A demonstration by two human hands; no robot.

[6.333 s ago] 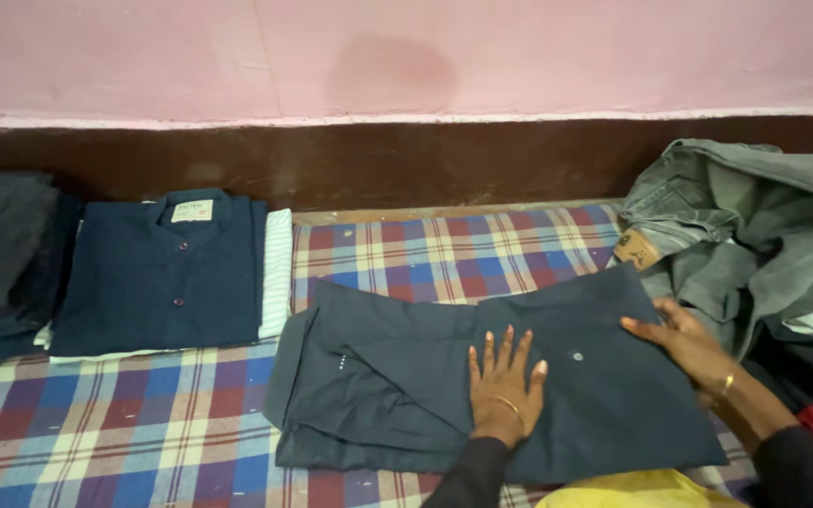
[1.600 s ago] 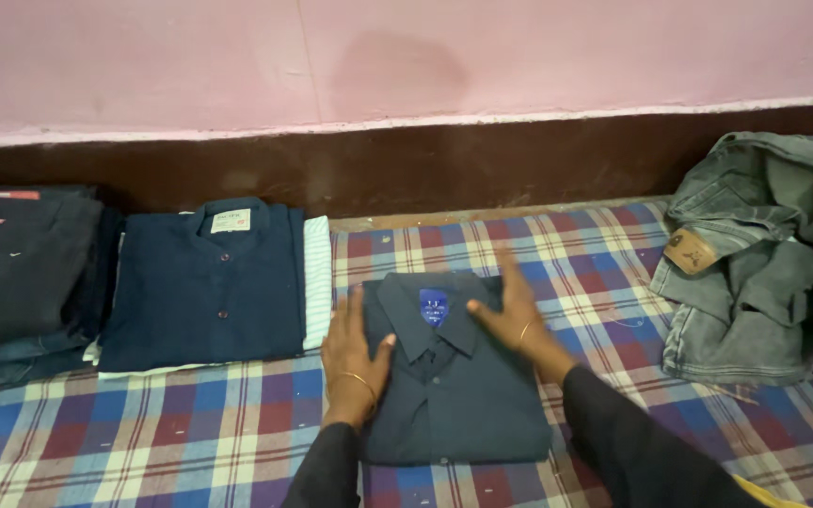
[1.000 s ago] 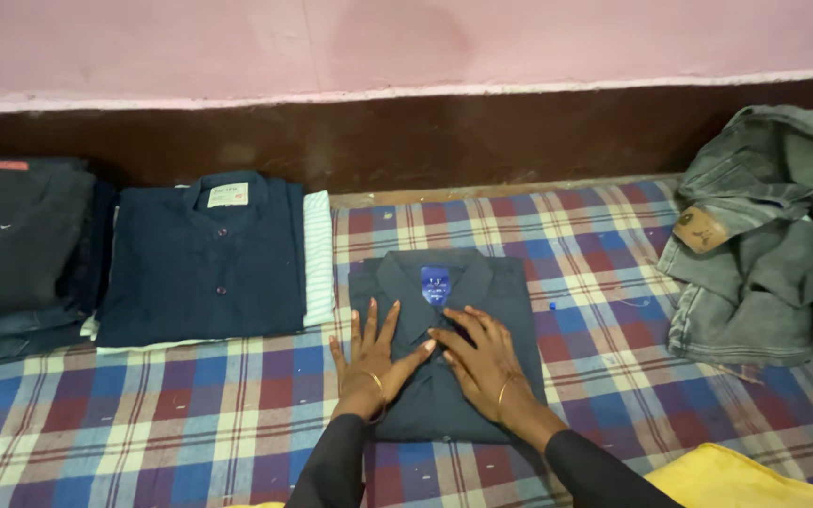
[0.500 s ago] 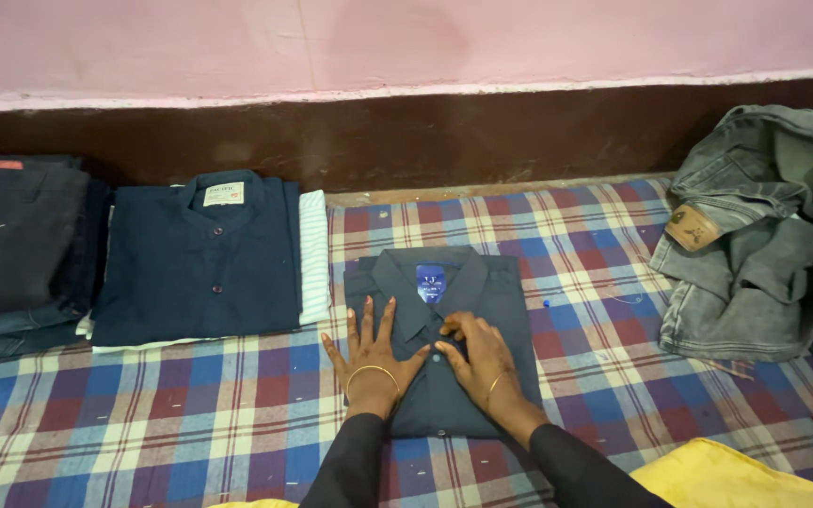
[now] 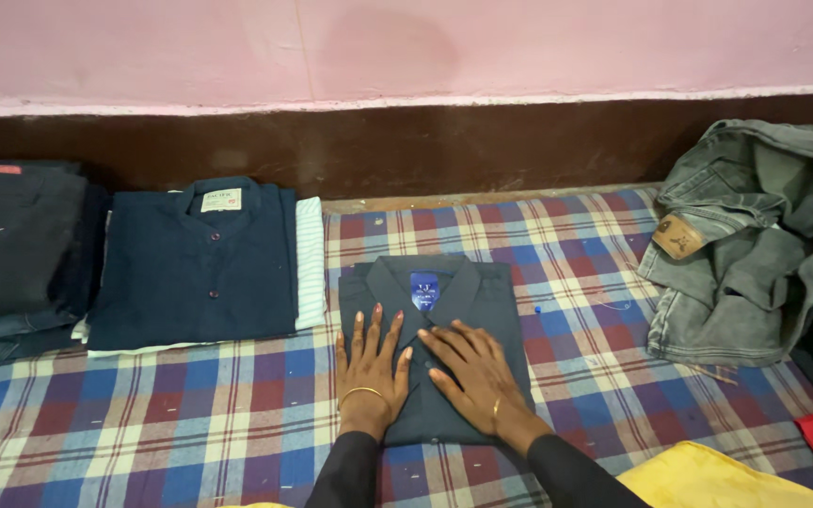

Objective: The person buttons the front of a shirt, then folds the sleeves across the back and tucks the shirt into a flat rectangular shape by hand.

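Two hands, left hand, right hand, flat on one folded shirt.

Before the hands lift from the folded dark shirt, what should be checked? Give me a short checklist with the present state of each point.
1. Both hands flat on the shirt: left hand and right hand press the folded grey shirt: ok.
2. Collar on top and centred, blue label showing: ok.
3. Side edges straight, no sleeve sticking out: ok.
4. Bottom edge even: cannot tell, the wrists cover it.
5. Navy shirt stack beside it is neat: ok.
6. Grey jeans folded: not ok, they lie crumpled on the checked cloth.
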